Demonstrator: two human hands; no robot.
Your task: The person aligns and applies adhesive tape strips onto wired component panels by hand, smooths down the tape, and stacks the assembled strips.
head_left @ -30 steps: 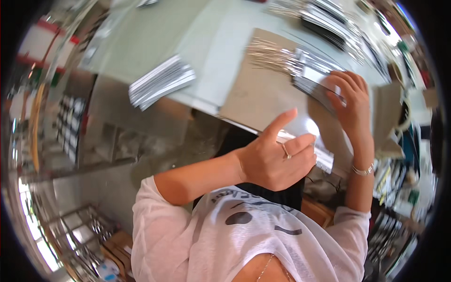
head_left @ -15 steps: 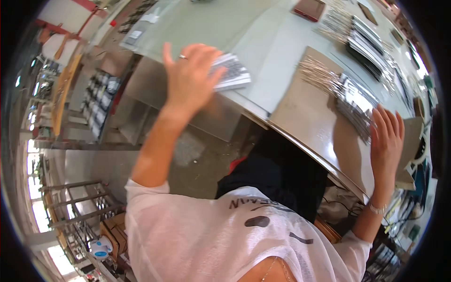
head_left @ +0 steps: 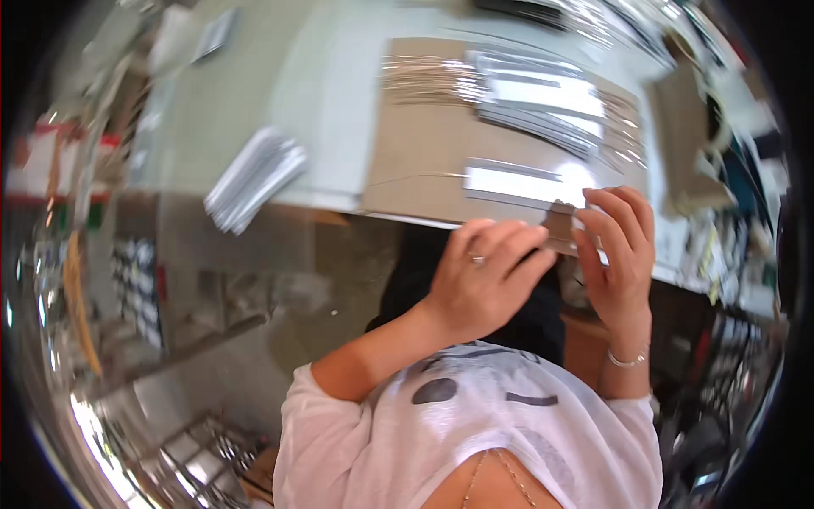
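Observation:
My left hand [head_left: 492, 273] hangs at the table's near edge with its fingers bent and a little apart. Nothing shows in it. Close to its right is my right hand [head_left: 615, 254], fingers curled and spread, also without anything visible in its grip. Just beyond both hands, a single flat silvery piece [head_left: 513, 182] with a thin wire sticking out to the left lies on a brown board [head_left: 424, 140]. Farther back on this board rests a stack of similar silvery pieces [head_left: 543, 106], with many thin copper-coloured wires [head_left: 428, 81] fanning out on its left.
A blurred bundle of flat pale pieces [head_left: 254, 180] lies at the left near edge of the pale tabletop [head_left: 339, 110]. Along the far side is another dark stack [head_left: 521, 10]. A brown upright panel [head_left: 682, 140] and clutter stand at the right.
My left hand has come away from the pale bundle and moved right, beside my right hand. The view has turned. A single silvery piece now shows apart from the stack.

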